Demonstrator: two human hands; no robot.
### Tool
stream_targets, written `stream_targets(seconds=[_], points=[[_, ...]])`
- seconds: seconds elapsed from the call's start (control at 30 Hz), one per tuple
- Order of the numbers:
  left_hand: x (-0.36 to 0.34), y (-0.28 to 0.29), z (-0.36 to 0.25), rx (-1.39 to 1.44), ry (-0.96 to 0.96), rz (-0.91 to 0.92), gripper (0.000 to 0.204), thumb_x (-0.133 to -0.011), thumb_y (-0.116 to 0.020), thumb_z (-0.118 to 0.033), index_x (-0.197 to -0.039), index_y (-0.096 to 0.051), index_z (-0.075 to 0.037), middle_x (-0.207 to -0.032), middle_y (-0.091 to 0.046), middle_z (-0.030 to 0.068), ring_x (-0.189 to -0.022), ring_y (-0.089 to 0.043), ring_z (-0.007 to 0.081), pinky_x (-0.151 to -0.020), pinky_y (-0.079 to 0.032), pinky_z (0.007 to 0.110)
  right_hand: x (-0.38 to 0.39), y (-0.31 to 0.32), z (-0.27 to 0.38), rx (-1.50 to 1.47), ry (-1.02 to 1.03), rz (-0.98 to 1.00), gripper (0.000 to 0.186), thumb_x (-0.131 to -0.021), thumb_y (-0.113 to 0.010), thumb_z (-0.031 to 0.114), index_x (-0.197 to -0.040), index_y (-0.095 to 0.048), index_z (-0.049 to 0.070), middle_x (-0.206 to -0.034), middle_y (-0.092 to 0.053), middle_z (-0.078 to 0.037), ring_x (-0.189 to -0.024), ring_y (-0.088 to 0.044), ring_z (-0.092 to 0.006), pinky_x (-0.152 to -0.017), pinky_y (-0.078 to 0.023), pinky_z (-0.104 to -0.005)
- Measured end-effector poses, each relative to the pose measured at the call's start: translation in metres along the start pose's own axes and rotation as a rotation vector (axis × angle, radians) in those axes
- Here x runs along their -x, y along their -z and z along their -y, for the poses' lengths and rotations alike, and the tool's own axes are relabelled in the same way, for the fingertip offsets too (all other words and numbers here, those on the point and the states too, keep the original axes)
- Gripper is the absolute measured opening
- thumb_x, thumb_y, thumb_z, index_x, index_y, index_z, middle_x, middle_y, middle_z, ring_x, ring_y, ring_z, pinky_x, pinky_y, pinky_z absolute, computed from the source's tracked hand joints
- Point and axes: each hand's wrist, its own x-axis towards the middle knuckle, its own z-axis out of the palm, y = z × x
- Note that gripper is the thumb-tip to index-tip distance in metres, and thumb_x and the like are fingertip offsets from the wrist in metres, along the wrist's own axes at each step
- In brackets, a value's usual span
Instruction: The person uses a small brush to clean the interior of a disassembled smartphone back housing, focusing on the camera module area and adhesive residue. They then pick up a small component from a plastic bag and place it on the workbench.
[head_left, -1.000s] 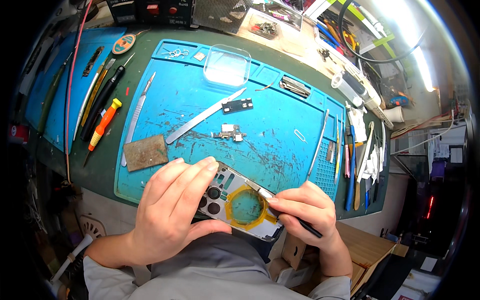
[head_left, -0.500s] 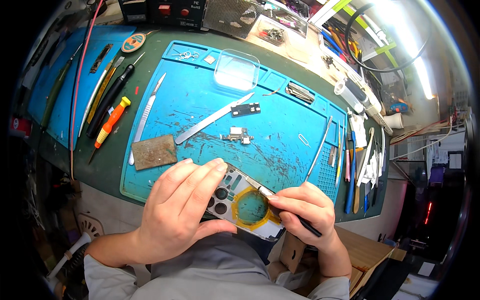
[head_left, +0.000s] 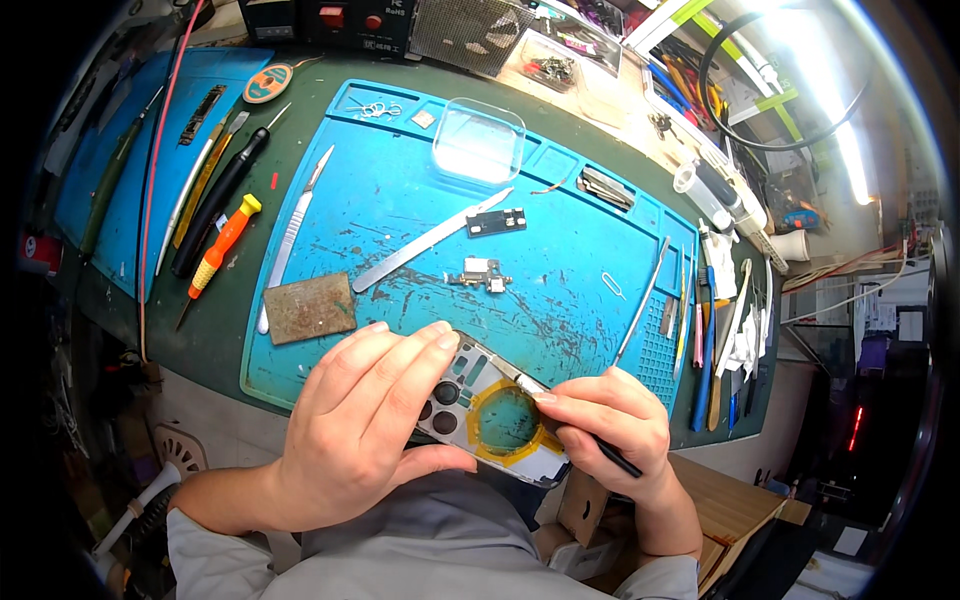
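My left hand [head_left: 365, 425] grips the left end of a pale phone housing [head_left: 530, 462], which has dark round lens openings [head_left: 446, 394] and a yellow ring [head_left: 478, 425] around a large circular opening. My right hand [head_left: 625, 430] is closed on a slim metal-bladed tool with a black handle [head_left: 615, 455], its tip resting along the housing's upper edge. Beyond them, on the blue mat [head_left: 560, 300], lie a small metal circuit part [head_left: 482, 272], a dark rectangular part [head_left: 496, 222], a long metal blade [head_left: 425, 240], a scalpel [head_left: 292, 230] and a worn brown plate [head_left: 308, 305].
A clear lidless box [head_left: 477, 140] and a row of metal pieces [head_left: 605, 190] sit at the mat's back. Screwdrivers [head_left: 225, 245] and a solder wick spool [head_left: 268, 84] lie left, assorted tools [head_left: 710, 350] and tubes [head_left: 705, 195] right. A black powered unit [head_left: 345, 25] stands behind.
The mat and its items appear slightly farther right in the picture than a second ago. The housing and tool tip have shifted a little rightward; both hands keep their grips.
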Motion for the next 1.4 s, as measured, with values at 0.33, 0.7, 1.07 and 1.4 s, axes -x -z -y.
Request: stream_targets(seconds=[0.33, 0.7, 1.07, 1.4], points=[[0.0, 0.0, 0.0, 0.021, 0.015, 0.005, 0.095, -0.077, -0.085, -0.054, -0.145, -0.057, 0.006, -0.14, -0.068, 0.0182, -0.123, -0.062, 0.0342, -0.109, -0.051, 0.049, 0.003, -0.005, -0.002, 0.024, 0.017, -0.059, 0.047, -0.071, -0.079, -0.008, -0.116, -0.082, 0.008, -0.099, -0.079, -0.005, -0.068, -0.062, -0.0161, -0.058, -0.043, -0.0291], [0.0, 0.001, 0.0, 0.022, 0.016, 0.007, 0.094, -0.077, -0.085, -0.053, -0.145, -0.058, 0.006, -0.14, -0.068, 0.0176, -0.123, -0.062, 0.0338, -0.109, -0.051, 0.048, -0.001, -0.003, 0.001, 0.031, 0.02, -0.023, 0.049, -0.073, -0.079, -0.006, -0.12, -0.08, 0.007, -0.102, -0.079, -0.006, -0.07, -0.061, -0.0168, -0.06, -0.044, -0.0297], [-0.001, 0.003, 0.0, 0.039, 0.033, 0.012, 0.084, -0.084, -0.08, -0.05, -0.145, -0.059, 0.005, -0.141, -0.067, 0.0162, -0.124, -0.061, 0.0322, -0.108, -0.051, 0.047, -0.011, -0.004, -0.001, 0.021, 0.027, 0.014, 0.048, -0.076, -0.081, -0.003, -0.123, -0.079, 0.007, -0.105, -0.078, -0.005, -0.071, -0.06, -0.0172, -0.061, -0.044, -0.0301], [-0.001, 0.002, -0.001, 0.042, 0.036, 0.008, 0.085, -0.084, -0.081, -0.05, -0.145, -0.059, 0.004, -0.141, -0.067, 0.0159, -0.124, -0.061, 0.0323, -0.109, -0.051, 0.047, -0.016, -0.007, -0.002, 0.016, 0.052, 0.018, 0.048, -0.075, -0.081, -0.003, -0.122, -0.079, 0.006, -0.106, -0.078, -0.006, -0.073, -0.061, -0.018, -0.062, -0.044, -0.0309]])
